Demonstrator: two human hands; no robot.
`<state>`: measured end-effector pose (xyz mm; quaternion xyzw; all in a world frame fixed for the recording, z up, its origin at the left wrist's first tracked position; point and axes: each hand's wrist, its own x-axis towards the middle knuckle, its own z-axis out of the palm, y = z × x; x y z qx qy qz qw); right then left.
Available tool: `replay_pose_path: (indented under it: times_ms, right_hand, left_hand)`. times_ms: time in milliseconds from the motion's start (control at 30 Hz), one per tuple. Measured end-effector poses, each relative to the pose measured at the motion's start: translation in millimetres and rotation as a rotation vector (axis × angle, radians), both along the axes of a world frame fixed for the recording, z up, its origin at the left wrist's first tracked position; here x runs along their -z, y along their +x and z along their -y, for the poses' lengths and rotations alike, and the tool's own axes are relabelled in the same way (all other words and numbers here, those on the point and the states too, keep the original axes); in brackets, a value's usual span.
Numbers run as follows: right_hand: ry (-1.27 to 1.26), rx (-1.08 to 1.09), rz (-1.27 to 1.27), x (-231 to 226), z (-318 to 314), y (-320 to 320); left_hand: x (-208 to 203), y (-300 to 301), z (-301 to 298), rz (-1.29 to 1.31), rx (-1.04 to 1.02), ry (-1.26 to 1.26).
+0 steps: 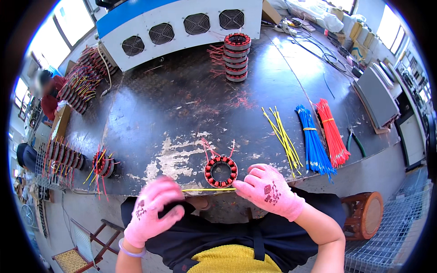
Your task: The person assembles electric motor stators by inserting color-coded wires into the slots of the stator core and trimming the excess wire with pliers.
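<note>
– Although the pink-gloved left hand is blurred, can you see how open it is?
– Thumb and fingers are spread apart; whether they touch the thin yellow wire, I can't tell.
– And the pink-gloved right hand?
– Thumb and forefinger pinch the wire's right end, near the round red-and-grey wound ring lying on the dark, worn desk.
</note>
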<state>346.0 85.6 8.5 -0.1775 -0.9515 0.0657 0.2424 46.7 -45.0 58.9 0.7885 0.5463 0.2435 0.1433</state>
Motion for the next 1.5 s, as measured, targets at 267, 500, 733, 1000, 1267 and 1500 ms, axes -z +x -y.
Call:
replay_pose_path:
  times_ms: [267,500,733,1000,1267,1500]
  right_hand:
    - [-0.249,0.021,-0.059,-18,27,-47]
    - [-0.350,0.046,-0.154,-9,19,-31]
    - [-0.622,0.093,-0.298,10,-2,-30]
    - [0.130,0.068,0.093,44,-69,-32]
    - [-0.100,0.292,0.086,52,39,-21]
    - [-0.739,0.467,0.004,58,45,-11]
  left_hand:
    - [15,50,-18,-0.324,0.034,0.171]
    - [30,42,-29,-0.221,-0.017,0.275]
    - [42,55,-38,-0.005,-0.125,0.217]
    - [102,97,-89,0.315,-0.350,0.133]
    - [99,59,-79,0.166,-0.259,0.087]
    - [97,57,-79,0.192,-0.227,0.083]
